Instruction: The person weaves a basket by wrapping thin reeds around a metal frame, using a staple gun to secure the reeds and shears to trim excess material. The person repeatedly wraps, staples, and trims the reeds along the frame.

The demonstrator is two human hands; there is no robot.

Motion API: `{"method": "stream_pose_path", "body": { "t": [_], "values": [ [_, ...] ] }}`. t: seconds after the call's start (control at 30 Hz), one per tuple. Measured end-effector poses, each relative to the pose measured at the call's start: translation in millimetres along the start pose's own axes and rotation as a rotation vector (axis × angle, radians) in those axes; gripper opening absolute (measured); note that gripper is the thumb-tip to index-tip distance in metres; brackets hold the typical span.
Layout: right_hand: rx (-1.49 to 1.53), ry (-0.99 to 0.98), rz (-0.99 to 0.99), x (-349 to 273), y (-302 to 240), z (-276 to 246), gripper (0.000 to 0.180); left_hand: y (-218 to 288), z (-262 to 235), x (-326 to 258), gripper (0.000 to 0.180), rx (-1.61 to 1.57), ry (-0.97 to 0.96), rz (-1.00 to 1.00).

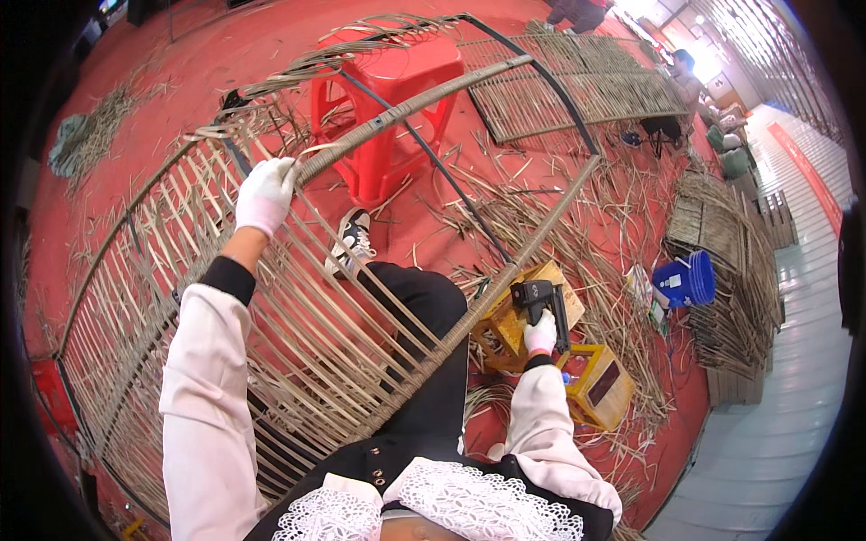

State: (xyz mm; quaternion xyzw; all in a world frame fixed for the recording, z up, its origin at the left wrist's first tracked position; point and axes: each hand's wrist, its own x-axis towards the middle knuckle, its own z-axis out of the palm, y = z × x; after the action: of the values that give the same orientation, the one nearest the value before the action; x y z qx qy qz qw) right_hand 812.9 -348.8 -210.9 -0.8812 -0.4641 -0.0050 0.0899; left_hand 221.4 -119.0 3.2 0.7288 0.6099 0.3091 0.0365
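Observation:
A large woven rattan panel (298,352) on a dark metal frame lies across my lap, tilted, with pale strips strung between its wrapped bars. My left hand (264,197), in a white glove, is closed on the panel where strips meet the wrapped middle bar (406,110). In my gloved right hand (541,335) is a black staple gun (541,298), held by its grip to the right of the panel's near bar. Beneath the staple gun stands a yellow wooden stool (499,335). The far part of the frame has no weaving between its bars.
A red plastic stool (397,72) stands under the panel's far side. Near my right hand is another yellow wooden box-like stool (603,388). Loose strips litter the red floor. Further right are a blue bucket (686,281) and a rattan bundle (722,243). Other people work beyond another panel (577,86).

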Motion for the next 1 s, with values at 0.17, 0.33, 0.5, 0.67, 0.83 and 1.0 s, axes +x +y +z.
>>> {"method": "stream_pose_path", "body": {
  "t": [0.17,0.33,0.5,0.67,0.83,1.0],
  "values": [
    [0.881,-0.448,0.215,30,-17,-132,0.027,-4,1,3,0.032,-0.083,-0.032,-0.015],
    [1.191,-0.8,-0.037,12,-142,-291,0.017,-2,-4,10,0.036,-0.047,-0.159,-0.07],
    [0.96,-1.119,-0.396,14,-348,-306,0.021,3,-12,11,0.04,-0.07,-0.174,-0.116],
    [0.722,-1.081,-0.686,16,-467,-289,0.021,3,-16,14,0.038,-0.062,-0.231,-0.173],
    [0.591,-1.083,-0.711,23,-500,-295,0.019,3,-13,13,0.035,-0.005,-0.223,-0.138],
    [0.451,-1.105,-0.825,23,-517,-309,0.024,0,-10,11,0.029,0.026,-0.202,-0.109]
  ]
}}
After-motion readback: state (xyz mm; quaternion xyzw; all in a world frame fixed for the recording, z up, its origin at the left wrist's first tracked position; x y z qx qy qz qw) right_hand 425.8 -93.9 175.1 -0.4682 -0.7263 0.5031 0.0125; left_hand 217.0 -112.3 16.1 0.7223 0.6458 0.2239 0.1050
